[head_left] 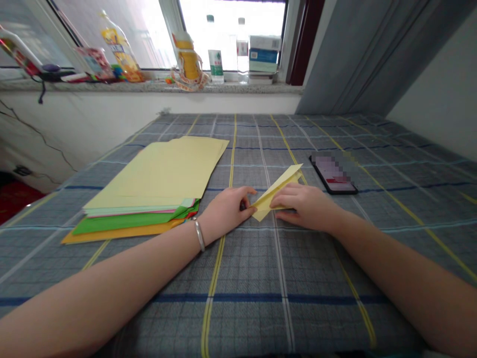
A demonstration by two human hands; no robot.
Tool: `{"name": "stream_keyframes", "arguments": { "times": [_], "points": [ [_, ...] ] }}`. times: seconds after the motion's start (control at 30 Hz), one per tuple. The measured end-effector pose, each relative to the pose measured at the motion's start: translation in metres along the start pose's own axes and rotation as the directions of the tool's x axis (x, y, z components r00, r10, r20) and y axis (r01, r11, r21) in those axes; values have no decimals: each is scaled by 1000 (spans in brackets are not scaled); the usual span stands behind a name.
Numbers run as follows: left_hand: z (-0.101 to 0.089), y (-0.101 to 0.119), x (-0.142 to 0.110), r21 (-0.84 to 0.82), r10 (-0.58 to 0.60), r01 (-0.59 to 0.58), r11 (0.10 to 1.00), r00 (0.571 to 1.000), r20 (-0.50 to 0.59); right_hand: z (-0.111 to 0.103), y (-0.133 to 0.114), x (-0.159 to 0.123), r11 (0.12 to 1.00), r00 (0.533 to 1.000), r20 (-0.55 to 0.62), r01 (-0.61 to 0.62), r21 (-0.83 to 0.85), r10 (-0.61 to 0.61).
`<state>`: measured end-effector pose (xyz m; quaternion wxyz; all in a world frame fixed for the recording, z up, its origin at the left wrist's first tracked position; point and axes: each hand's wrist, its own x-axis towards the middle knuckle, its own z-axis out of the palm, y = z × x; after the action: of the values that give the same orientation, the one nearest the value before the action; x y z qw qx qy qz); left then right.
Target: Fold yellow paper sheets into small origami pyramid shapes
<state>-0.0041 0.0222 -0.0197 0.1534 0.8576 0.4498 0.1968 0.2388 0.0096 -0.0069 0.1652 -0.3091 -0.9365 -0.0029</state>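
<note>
A narrow folded sheet of yellow paper (280, 188) lies slantwise on the plaid cloth, its far end raised to the right. My left hand (231, 206), with a silver bracelet at the wrist, pinches the paper's near left corner between thumb and fingers. Across the paper's right side rests my right hand (303, 205), its fingers bent over the fold and the thumb below them. The fingers of this hand hide part of the sheet's lower edge.
To the left lies a stack of coloured paper (156, 171), yellow on top, green and orange below. A phone (333, 174) lies on the right of the plaid cloth (246, 278). Bottles, a yellow cup (189, 62) and boxes (264, 54) stand along the windowsill (257, 89).
</note>
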Motion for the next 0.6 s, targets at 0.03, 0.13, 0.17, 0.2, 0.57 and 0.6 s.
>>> {"name": "stream_keyframes", "arguments": {
  "times": [0.03, 0.13, 0.17, 0.2, 0.57, 0.6],
  "points": [
    [-1, 0, -1, 0, -5, 5, 1000, 1000, -2, 1, 0, 0, 1000, 1000, 23, 3, 3, -4],
    [-6, 0, -1, -50, -41, 42, 998, 999, 9, 2, 1, 1, 1000, 999, 49, -19, 9, 18],
    [-7, -1, -1, -79, -54, 55, 995, 998, 19, 3, 2, 1, 1000, 999, 48, -26, 9, 26],
    [-7, -2, -1, -110, -64, 67, 992, 998, 30, 3, 3, 1, 999, 999, 43, -32, 9, 32],
    [-7, -6, 0, -224, -6, 28, 974, 995, 99, -1, 5, 2, 986, 995, 49, -82, -146, 90],
    [-7, -6, 0, -226, -4, 26, 974, 995, 96, -1, 5, 2, 988, 995, 57, -76, -137, 84]
  ]
}}
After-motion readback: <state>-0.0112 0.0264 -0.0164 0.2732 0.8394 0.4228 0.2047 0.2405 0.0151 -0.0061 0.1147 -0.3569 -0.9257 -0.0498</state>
